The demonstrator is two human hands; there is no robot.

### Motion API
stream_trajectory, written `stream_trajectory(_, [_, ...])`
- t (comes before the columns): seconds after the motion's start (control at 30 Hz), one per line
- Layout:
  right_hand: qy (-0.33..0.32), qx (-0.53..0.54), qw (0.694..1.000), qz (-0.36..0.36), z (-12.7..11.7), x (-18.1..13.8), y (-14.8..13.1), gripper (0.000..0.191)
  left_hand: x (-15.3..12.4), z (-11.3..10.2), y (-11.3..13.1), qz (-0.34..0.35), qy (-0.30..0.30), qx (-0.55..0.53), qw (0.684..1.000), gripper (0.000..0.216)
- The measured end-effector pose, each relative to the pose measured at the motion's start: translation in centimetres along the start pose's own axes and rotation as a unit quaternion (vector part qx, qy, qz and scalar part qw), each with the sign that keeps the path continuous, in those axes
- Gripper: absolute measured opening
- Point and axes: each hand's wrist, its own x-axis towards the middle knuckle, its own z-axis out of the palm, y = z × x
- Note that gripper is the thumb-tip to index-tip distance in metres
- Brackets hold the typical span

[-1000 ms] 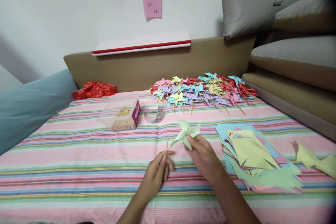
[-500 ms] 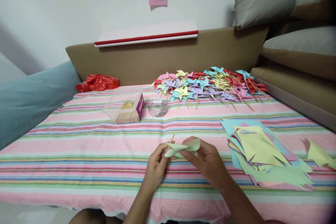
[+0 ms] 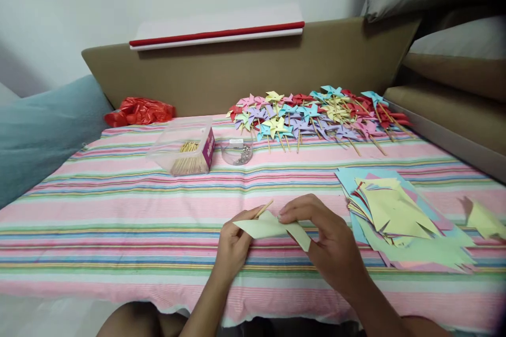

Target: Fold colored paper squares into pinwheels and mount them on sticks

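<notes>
Left hand [image 3: 233,245]: one, fingers curled and closed on a slim wooden stick [image 3: 264,209], whose tip slants up to the right. Right hand [image 3: 334,247]: one, arched, fingertips at the middle of a pale green paper pinwheel [image 3: 261,228] (whether the thumb grips it, cannot tell). Pinwheel location: between the hands, above a striped cloth [image 3: 158,263]. Forearms [image 3: 211,295]: two, angled inward.
</notes>
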Motion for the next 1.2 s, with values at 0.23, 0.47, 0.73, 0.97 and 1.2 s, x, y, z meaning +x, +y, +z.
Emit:
stream_trajectory(0.23, [0.001, 0.008, 0.999, 0.034, 0.31, 0.03, 0.57, 0.034, 0.11, -0.03, 0.19, 0.036, -0.003, 0.017, 0.999, 0.034])
stream_trajectory(0.47, [0.007, 0.001, 1.0, 0.013, 0.24, 0.4, 0.42, 0.021, 0.19, 0.04, 0.27, 0.054, -0.023, 0.035, 0.998, 0.033])
stream_trajectory(0.73, [0.001, 0.011, 0.999, 0.032, 0.17, 0.29, 0.5, 0.023, -0.02, 0.01, -0.12, 0.05, -0.022, 0.041, 0.998, 0.033])
stream_trajectory(0.97, [0.001, 0.015, 0.999, 0.036, 0.02, 0.36, 0.32, 0.027, -0.12, 0.02, 0.1, 0.035, -0.03, 0.035, 0.998, 0.033])
stream_trajectory(1.2, [-0.002, 0.019, 0.999, 0.039, -0.02, 0.49, 0.29, 0.03, -0.06, 0.04, 0.08, 0.038, -0.033, 0.044, 0.998, 0.031])
